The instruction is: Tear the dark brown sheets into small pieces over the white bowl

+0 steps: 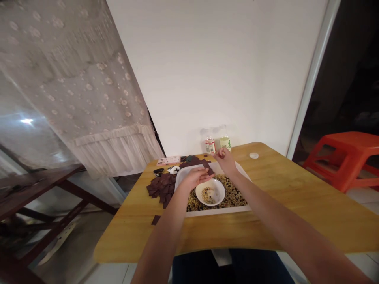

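Note:
My left hand (pixel 196 177) holds a small dark brown square piece (pixel 207 167) at its fingertips, above a white bowl (pixel 218 192). A little higher, on the right, my right hand (pixel 225 158) is closed in a pinch; what sits between its fingertips is too small to make out. Inside the bowl lie yellowish beads (pixel 207 193). The bowl rests in a white tray (pixel 217 212) filled with tan and dark beads (pixel 235 195). Left of the tray is a heap of similar brown squares (pixel 162 188), with one loose square (pixel 155 219) nearer me.
At the table's (pixel 124 236) back stand a red-labelled jar (pixel 210 146) and a green-labelled jar (pixel 225 143) against the wall. A white lid (pixel 254 156) lies to their right, a pink phone-like case (pixel 168 160) to the left. An orange stool (pixel 349 154) stands beyond the right side.

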### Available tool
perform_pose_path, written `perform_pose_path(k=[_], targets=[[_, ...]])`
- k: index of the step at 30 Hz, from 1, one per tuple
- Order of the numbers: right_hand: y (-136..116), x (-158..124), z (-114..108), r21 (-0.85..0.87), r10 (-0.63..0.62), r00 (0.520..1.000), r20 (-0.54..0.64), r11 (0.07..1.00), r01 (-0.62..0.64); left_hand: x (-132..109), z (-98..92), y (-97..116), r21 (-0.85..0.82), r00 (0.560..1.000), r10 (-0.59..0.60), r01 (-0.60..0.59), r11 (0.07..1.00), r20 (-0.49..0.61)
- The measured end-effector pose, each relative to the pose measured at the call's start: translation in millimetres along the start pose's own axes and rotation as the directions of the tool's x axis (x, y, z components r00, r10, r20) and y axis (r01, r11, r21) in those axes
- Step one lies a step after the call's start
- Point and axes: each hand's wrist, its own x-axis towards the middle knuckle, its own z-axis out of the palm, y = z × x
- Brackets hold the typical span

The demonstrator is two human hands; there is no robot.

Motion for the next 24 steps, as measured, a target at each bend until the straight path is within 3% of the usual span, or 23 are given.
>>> perform_pose_path(k=[2,5,8,12,15,18,21,24], targets=[[-1,3,-4,0.262,0.171,0.985,0.013,0.95,-0.168,2,-0.9,-2,0.024,1.0,0.001,-0.001,1.0,0.017],[-4,3,-10,0.455,0.351,0.906,0.237,0.784,-0.422,4,-1.6,-5,0.054,0.998,0.003,-0.007,0.999,0.059],[-7,-4,-18,0.445,0.429,0.82,0.378,0.693,-0.568,5,-1.7,-7,0.046,0.996,0.025,-0.029,0.999,0.091],[-20,-26,-32,0.328,0.486,0.717,0.5,0.659,-0.676,6,-0.5,-8,0.025,0.994,0.046,-0.048,0.999,0.1],[-34,-45,-40,0.16,0.469,0.697,0.543,0.757,-0.634,7,0.9,-7,0.011,0.995,0.067,-0.068,0.998,0.072],[-44,-58,-42,-0.092,0.419,0.737,0.531,0.893,-0.441,8,0.6,-7,0.024,0.996,0.053,-0.055,0.998,0.067],[-46,-65,-40,-0.3,0.36,0.749,0.556,0.928,-0.223,9,-1.2,-8,0.018,0.994,0.056,-0.058,0.998,0.096],[-45,-67,-38,-0.399,0.293,0.774,0.561,0.915,-0.058,8,-2.0,-8,0.009,0.994,0.066,-0.067,0.998,0.089]])
